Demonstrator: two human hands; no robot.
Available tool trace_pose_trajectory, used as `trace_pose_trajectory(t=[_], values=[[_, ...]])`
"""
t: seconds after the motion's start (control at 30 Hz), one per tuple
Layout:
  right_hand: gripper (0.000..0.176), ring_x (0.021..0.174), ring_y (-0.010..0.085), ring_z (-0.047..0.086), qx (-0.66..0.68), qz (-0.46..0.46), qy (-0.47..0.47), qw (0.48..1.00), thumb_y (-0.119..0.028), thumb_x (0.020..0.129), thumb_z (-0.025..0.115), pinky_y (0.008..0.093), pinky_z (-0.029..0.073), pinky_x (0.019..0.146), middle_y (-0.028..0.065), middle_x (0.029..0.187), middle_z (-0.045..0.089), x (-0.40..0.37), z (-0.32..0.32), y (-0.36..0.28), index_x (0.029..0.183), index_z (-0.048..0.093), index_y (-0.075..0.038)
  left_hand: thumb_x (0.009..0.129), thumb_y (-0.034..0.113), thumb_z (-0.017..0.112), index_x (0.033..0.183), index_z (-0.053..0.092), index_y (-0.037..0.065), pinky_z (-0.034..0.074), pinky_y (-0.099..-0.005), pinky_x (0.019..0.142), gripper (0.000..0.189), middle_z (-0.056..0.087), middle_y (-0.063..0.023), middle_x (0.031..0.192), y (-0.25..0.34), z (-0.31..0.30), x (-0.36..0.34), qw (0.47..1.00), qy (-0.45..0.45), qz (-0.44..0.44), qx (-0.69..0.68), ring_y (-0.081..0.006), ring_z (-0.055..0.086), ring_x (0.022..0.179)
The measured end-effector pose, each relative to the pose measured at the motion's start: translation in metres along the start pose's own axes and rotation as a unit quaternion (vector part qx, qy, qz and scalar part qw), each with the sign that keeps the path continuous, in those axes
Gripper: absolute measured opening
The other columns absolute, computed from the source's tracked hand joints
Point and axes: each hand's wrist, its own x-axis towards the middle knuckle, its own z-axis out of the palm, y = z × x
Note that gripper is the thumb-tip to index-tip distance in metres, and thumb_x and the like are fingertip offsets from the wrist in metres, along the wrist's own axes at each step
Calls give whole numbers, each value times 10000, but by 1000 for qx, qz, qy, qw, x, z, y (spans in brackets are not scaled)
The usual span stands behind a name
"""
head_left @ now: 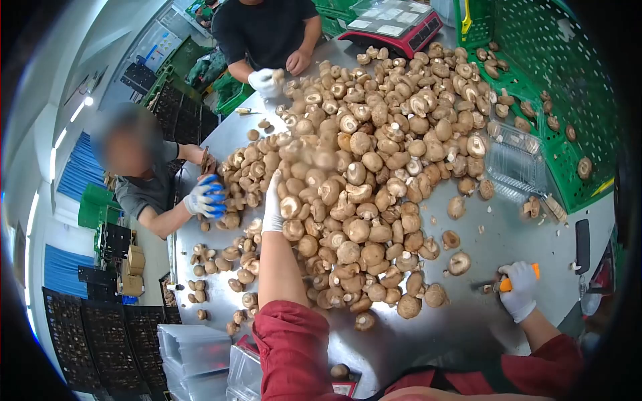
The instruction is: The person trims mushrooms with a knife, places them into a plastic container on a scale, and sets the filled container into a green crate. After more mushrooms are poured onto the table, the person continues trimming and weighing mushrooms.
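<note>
A large heap of brown mushrooms (374, 167) covers the middle of the metal table (428, 347). My left hand (273, 200), in a white glove, reaches into the left part of the heap. Its fingers are mostly hidden against the mushrooms, some of which are blurred there. At the right, my right hand (518, 291), also white-gloved, is closed around an orange-handled knife (506, 283), whose short blade points left over the bare metal. A few loose mushrooms (459, 263) lie between the heap and the knife.
A green perforated crate (568, 113) lies tipped at the right, beside a clear plastic box (515, 157) and a brush (554, 207). A red scale (394, 23) stands at the back. Two people work across the table, one with a blue-and-white glove (206, 198). Clear boxes (194, 354) stand front left.
</note>
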Motion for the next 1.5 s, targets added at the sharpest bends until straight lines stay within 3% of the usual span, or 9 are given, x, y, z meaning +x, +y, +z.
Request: trace_pose_trajectory(t=[0.17,0.27,0.4,0.67,0.83,0.9,1.0,1.13,1.5], values=[[184,701,280,521,6,-2,8,1000,-20,677,623,398,376,644,55,718,530,-1,2,1,830,575,-109,925,411,599,1410,463,37,381,-340,1067,627,477,-96,1406,-13,-4,3,995,12,4,98,-210,461,1272],[171,707,278,524,13,-5,-5,1000,-23,683,617,398,377,646,50,723,536,0,0,0,824,577,-112,924,403,594,1376,494,31,476,-312,994,594,596,-112,1277,-9,23,-18,990,-25,29,139,-201,601,1131],[163,713,278,525,18,-5,2,1000,-25,683,611,399,378,650,50,728,541,0,-1,-1,818,580,-113,898,462,585,1511,305,69,203,-440,1171,780,251,-248,1523,-17,46,-28,901,-19,172,398,-371,236,1416],[187,714,278,522,23,0,-7,1000,-52,655,632,398,381,652,57,723,525,-5,0,6,828,594,-112,947,361,584,1507,307,61,359,-374,1084,693,400,-180,1498,31,76,-84,814,-148,196,526,-277,478,1275],[220,713,276,517,39,12,-16,999,-65,644,646,400,384,653,53,728,520,-7,2,10,856,608,-109,922,226,589,1296,573,54,501,-358,865,412,631,-145,1158,58,-18,-113,769,234,260,535,-214,630,975],[223,714,275,516,40,16,-13,999,-62,654,648,402,387,655,52,733,519,-6,4,12,870,615,-107,906,360,601,1343,552,107,470,-414,966,507,607,-212,1207,38,-149,-107,582,295,171,738,-317,623,1056],[214,721,272,520,32,10,-28,999,-55,682,648,404,395,661,53,745,520,-6,0,14,888,623,-103,907,487,559,1430,478,161,395,-440,1055,621,530,-220,1362,-21,-176,-131,657,317,127,673,-350,535,1221],[198,730,265,529,20,2,-47,999,-48,715,648,400,403,666,53,764,531,0,1,13,905,628,-100,919,416,571,1369,537,131,373,-400,1073,534,446,-146,1456,-42,-80,-124,560,310,98,762,-343,448,1315],[163,754,254,552,31,-18,-14,999,-64,728,651,382,409,668,48,780,558,-8,1,14,883,619,-103,900,371,616,1444,379,17,366,-474,1074,691,420,-263,1407,-106,-17,-153,806,214,189,519,-451,453,1257]])
